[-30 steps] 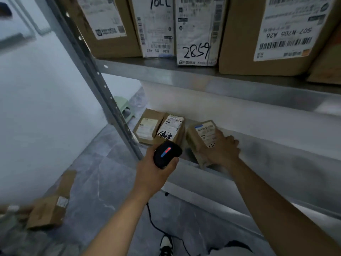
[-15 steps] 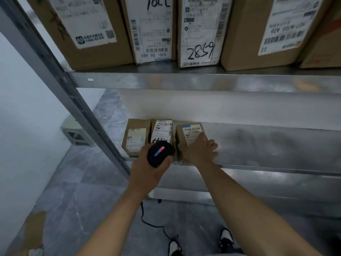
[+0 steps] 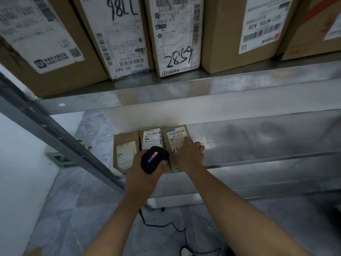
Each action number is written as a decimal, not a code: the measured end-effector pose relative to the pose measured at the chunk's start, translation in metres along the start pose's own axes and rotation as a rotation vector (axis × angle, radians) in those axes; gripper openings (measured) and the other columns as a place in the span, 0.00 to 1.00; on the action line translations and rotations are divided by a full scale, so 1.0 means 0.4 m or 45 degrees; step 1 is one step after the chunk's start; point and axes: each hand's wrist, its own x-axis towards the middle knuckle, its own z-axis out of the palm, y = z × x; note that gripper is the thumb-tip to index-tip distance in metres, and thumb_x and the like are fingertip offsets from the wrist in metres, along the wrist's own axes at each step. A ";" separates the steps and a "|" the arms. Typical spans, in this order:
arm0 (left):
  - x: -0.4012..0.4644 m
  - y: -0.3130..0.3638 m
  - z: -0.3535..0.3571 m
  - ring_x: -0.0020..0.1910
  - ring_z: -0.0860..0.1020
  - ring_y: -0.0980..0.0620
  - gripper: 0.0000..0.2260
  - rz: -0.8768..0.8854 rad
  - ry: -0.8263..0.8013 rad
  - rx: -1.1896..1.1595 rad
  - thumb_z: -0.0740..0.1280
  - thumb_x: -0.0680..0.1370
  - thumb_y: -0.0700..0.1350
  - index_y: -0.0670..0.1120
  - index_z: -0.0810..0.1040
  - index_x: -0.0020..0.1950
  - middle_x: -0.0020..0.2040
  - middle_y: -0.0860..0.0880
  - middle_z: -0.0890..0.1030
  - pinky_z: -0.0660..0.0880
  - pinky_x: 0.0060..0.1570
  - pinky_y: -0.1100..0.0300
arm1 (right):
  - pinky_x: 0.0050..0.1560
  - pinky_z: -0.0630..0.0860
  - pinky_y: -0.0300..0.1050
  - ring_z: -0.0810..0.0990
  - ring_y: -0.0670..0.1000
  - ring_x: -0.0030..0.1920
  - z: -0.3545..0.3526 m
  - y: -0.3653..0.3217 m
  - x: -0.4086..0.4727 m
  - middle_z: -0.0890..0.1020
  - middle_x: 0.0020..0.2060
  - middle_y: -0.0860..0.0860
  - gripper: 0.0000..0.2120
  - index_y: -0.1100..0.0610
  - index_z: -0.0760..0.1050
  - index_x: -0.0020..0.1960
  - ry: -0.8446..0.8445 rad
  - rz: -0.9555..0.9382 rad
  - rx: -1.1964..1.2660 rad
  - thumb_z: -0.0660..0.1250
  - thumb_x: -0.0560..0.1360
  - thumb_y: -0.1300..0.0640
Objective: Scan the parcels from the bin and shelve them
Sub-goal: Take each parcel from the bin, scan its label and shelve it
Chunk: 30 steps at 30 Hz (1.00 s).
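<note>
My left hand [image 3: 141,175] grips a black handheld scanner [image 3: 154,159] whose top strip glows red and blue, held just in front of the lower shelf [image 3: 258,145]. Three small brown parcels stand side by side at that shelf's left end. My right hand [image 3: 190,156] holds the rightmost parcel [image 3: 176,135], index finger lying across its white label, the other fingers curled at its right edge. The middle parcel [image 3: 152,138] and the left parcel [image 3: 125,150] touch it in a row. The scanner hides the lower part of the middle parcel.
Large labelled cardboard boxes [image 3: 177,34] fill the upper shelf [image 3: 184,95]. A slanted metal post [image 3: 60,137] frames the rack's left side. The lower shelf is bare to the right of the parcels. A black cable [image 3: 166,224] trails over the grey floor, and a pale stool [image 3: 59,157] sits behind the post.
My right hand has pushed the rightmost parcel back and upright against the other two. My view has risen and moved closer to the rack. The scanner stays in my left hand.
</note>
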 end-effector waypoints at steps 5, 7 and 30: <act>0.027 0.024 0.039 0.48 0.77 0.64 0.26 0.074 -0.047 0.034 0.77 0.74 0.52 0.52 0.72 0.68 0.53 0.61 0.77 0.71 0.42 0.80 | 0.68 0.65 0.55 0.62 0.61 0.69 -0.037 0.046 -0.002 0.65 0.69 0.61 0.38 0.49 0.57 0.78 0.011 -0.009 0.027 0.65 0.76 0.32; 0.032 0.038 0.061 0.48 0.76 0.70 0.24 0.104 -0.087 0.023 0.77 0.74 0.51 0.54 0.72 0.67 0.53 0.66 0.75 0.71 0.44 0.79 | 0.67 0.66 0.55 0.62 0.62 0.69 -0.057 0.077 0.000 0.65 0.69 0.61 0.36 0.50 0.57 0.78 0.040 -0.025 0.038 0.64 0.77 0.34; -0.108 0.487 0.804 0.47 0.80 0.70 0.22 0.430 -0.877 -0.113 0.78 0.73 0.53 0.55 0.74 0.64 0.51 0.63 0.81 0.76 0.42 0.73 | 0.71 0.64 0.51 0.59 0.59 0.75 -0.544 0.905 -0.068 0.65 0.74 0.59 0.34 0.50 0.62 0.79 0.613 0.603 0.474 0.65 0.78 0.38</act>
